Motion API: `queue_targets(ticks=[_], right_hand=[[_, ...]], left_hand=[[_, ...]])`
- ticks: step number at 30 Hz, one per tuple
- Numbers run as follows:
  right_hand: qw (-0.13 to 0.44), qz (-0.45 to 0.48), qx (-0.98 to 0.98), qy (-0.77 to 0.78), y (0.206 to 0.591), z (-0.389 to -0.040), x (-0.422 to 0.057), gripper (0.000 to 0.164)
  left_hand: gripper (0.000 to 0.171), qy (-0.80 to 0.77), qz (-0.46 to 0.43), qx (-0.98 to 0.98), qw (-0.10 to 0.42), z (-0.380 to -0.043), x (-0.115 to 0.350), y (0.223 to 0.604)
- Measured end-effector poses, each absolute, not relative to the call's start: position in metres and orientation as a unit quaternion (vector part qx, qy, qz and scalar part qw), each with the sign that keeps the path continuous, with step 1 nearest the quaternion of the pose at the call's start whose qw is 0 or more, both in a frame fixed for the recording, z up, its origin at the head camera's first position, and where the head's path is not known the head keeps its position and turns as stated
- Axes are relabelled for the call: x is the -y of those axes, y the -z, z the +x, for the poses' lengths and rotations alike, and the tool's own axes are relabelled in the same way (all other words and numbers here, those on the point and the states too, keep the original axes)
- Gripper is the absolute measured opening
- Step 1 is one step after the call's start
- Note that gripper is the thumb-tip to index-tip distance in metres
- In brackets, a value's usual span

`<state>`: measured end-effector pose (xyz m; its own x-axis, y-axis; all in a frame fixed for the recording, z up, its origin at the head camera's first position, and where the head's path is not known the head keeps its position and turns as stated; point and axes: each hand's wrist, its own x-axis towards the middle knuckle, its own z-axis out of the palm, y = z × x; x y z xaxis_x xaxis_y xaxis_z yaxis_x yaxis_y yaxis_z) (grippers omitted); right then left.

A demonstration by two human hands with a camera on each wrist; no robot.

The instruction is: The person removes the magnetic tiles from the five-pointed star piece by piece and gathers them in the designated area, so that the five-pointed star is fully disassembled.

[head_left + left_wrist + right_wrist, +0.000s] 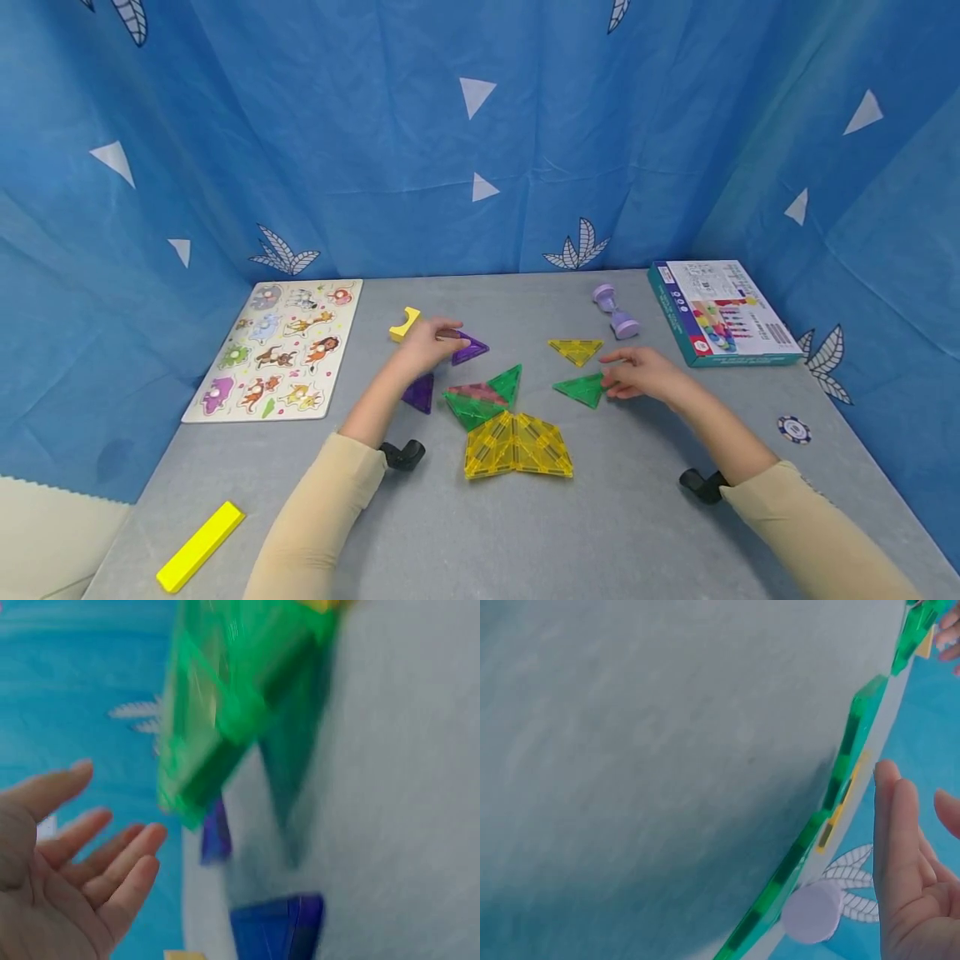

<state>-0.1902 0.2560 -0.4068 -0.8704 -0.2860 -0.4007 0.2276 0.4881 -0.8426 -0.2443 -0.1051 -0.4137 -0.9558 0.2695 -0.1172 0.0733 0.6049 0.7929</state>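
Observation:
My left hand hovers by a purple triangular magnetic tile, its fingers loosely spread in the left wrist view. Another purple tile lies under that forearm. Over on the right, my right hand has its fingertips at the edge of a green triangular tile; the right wrist view shows relaxed fingers with nothing between them. A yellow triangular tile lies just beyond. Between the hands, green tiles, partly reddish, adjoin a group of yellow tiles that stand raised, blurred green in the left wrist view.
An animal peg puzzle board lies at the back left, with a yellow arch block beside it. A yellow bar sits front left. Toward the right are a purple sand timer, a toy box and a poker chip.

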Motion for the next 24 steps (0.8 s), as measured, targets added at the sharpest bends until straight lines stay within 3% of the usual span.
queue_targets(ticks=[11, 17, 24], right_hand=[[0.235, -0.074, -0.824, 0.511, 0.409, -0.194, -0.213, 0.040], [0.249, -0.087, -0.819, 0.510, 0.416, -0.198, -0.183, 0.040], [0.284, -0.037, -0.807, 0.517, 0.429, -0.211, -0.154, 0.043]], left_hand=[[0.039, -0.300, 0.300, -0.898, 0.114, -0.167, 0.084, 0.412], [0.045, -0.194, 0.326, -0.921, 0.083, -0.153, 0.077, 0.421], [0.041, -0.167, 0.340, -0.925, 0.036, -0.145, 0.070, 0.428]])
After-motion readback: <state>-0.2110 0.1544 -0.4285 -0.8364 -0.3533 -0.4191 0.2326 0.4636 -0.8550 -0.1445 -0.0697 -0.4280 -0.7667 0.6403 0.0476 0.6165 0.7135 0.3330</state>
